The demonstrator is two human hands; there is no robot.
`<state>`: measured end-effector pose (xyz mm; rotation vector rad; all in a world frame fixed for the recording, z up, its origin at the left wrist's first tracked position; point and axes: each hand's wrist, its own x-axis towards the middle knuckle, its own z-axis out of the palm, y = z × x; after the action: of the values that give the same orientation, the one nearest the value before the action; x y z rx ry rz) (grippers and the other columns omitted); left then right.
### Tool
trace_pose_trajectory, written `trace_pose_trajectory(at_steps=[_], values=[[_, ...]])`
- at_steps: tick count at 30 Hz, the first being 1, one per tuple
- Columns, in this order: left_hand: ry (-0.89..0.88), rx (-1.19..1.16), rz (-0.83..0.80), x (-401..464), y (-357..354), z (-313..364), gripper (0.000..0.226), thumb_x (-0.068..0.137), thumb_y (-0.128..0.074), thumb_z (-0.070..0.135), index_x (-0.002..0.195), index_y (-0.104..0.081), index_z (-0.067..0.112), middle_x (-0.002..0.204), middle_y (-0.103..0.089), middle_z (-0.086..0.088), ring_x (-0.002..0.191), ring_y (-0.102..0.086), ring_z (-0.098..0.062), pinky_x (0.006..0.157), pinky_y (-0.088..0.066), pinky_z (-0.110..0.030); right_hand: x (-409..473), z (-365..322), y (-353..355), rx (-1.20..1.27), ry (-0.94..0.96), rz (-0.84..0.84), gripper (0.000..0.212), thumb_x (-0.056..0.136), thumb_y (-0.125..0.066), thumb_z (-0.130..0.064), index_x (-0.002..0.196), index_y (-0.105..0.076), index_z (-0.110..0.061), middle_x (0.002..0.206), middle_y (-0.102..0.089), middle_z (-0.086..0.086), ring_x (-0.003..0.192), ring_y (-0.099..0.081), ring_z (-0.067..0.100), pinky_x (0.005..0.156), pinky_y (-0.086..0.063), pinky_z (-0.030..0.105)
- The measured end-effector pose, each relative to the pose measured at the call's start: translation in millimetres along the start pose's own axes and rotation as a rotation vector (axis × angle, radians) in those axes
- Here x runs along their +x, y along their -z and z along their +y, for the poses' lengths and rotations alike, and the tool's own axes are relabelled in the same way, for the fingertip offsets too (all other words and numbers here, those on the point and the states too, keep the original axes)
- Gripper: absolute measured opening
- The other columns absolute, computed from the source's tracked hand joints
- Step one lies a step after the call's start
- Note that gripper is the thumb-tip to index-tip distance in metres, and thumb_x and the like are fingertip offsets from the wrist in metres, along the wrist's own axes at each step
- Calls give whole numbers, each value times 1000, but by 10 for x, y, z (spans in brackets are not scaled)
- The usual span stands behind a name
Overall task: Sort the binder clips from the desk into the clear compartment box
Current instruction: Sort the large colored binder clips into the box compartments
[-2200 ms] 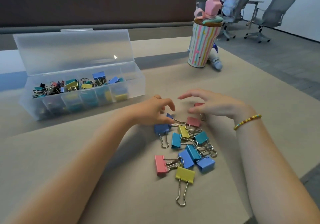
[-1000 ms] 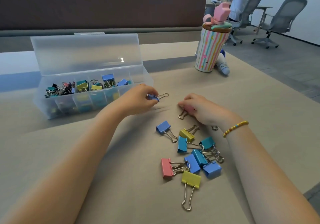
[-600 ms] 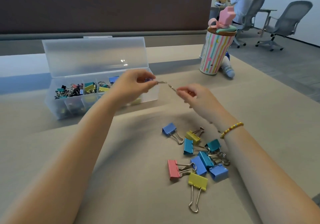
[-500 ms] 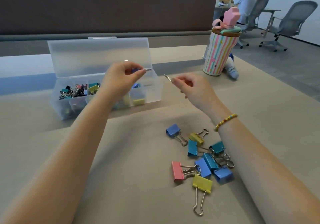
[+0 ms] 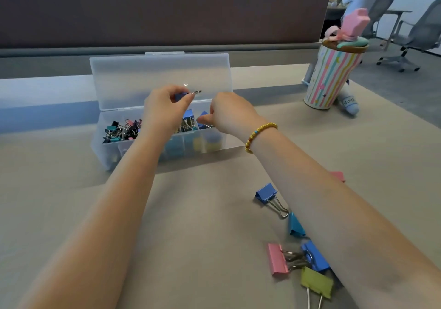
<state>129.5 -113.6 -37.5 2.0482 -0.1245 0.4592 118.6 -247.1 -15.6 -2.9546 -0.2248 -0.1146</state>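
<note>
- a small white bottle (image 5: pixel 349 101) lies on the table behind the striped cup (image 5: pixel 330 79); its label carries a few dark letters, seen upside down; they look like "HOU" or "NOH", too blurred to settle
- the striped cup shows only coloured stripes and small dots; no word on it can be read
- the clear compartment box (image 5: pixel 162 74) bears no legible label on its lid or front wall
- the binder clips (image 5: pixel 276 258) on the table show plain coloured bodies; no brand or number can be made out on them
</note>
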Motion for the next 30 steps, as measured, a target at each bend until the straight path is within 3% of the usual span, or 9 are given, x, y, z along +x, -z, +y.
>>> trace_pose_trajectory(at_steps=[3, 5, 8, 12, 14, 18, 22, 26, 30], values=[[-6, 13, -8, -6, -5, -2, 18, 89, -60, 25, 99, -69, 13, 82, -61, -3, 76, -54, -16, 75, -50, -34, 13, 4, 4, -45, -9, -53, 43, 84, -57, -55, 76, -52, -13, 62, -41, -1, 70, -46, 20, 61, -37, 29], [-7, 16, -17, -8, -3, -3, 20, 89, -60, 25, 102, -68, 13, 85, -62, -4, 77, -55, -17, 78, -51, -35, -2, 50, 48, -14, -26, -133, 47, 85, -54, -57, 74, -56, -11, 61, -43, 1, 64, -44, 20, 57, -35, 28], [-4, 18, -35, -17, 7, 12, 21, 89, -61, 26, 104, -68, 12, 84, -61, -3, 76, -54, -16, 79, -51, -35, -26, 137, 135, 76, -21, -156, 44, 95, -48, -42, 65, -53, -9, 59, -42, 4, 62, -40, 21, 49, -28, 28], [-24, 6, -109, -74, -32, 72, 25, 88, -62, 27, 107, -68, 12, 86, -61, 0, 77, -55, -13, 75, -49, -26, -11, 197, 156, 371, -38, 31, 39, 99, -40, -27, 87, -66, -1, 87, -63, 17, 77, -47, 20, 64, -39, 29], [-33, -15, -130, -105, -63, 101, 26, 87, -63, 27, 107, -67, 12, 87, -62, 1, 78, -55, -12, 73, -47, -21, -4, 172, 132, 510, -53, -2, 36, 100, -37, -28, 106, -63, -3, 104, -64, 11, 84, -50, 15, 72, -42, 29], [-46, -76, -119, -108, -56, 129, 27, 85, -65, 28, 107, -67, 12, 84, -61, 5, 72, -55, -4, 64, -44, -11, 16, 202, 82, 739, -94, -18, 17, 99, -44, -25, 105, -57, -17, 84, -62, -7, 73, -49, 6, 60, -39, 19], [-103, -35, -152, -137, -69, 153, 24, 84, -66, 23, 105, -67, 11, 89, -65, 3, 74, -59, -3, 62, -47, -4, 77, 270, 71, 1123, -203, -55, 19, 98, -48, -26, 97, -63, -14, 74, -60, -5, 69, -45, 10, 57, -37, 21], [-143, 147, -192, -138, -68, 111, 29, 90, -58, 29, 112, -64, 10, 103, -65, 1, 97, -58, -11, 83, -44, -20, 206, 259, 49, 823, -184, 0, 10, 98, -46, -17, 98, -55, -15, 76, -57, -4, 68, -49, 7, 54, -36, 18], [-155, 330, -159, -93, -24, 17, 27, 96, -44, 22, 104, -65, 8, 109, -65, -5, 104, -56, -19, 81, -37, -25, 315, 197, 41, 595, -29, -69, 13, 97, -44, -10, 99, -57, -10, 72, -58, -2, 65, -52, 5, 62, -39, 19]])
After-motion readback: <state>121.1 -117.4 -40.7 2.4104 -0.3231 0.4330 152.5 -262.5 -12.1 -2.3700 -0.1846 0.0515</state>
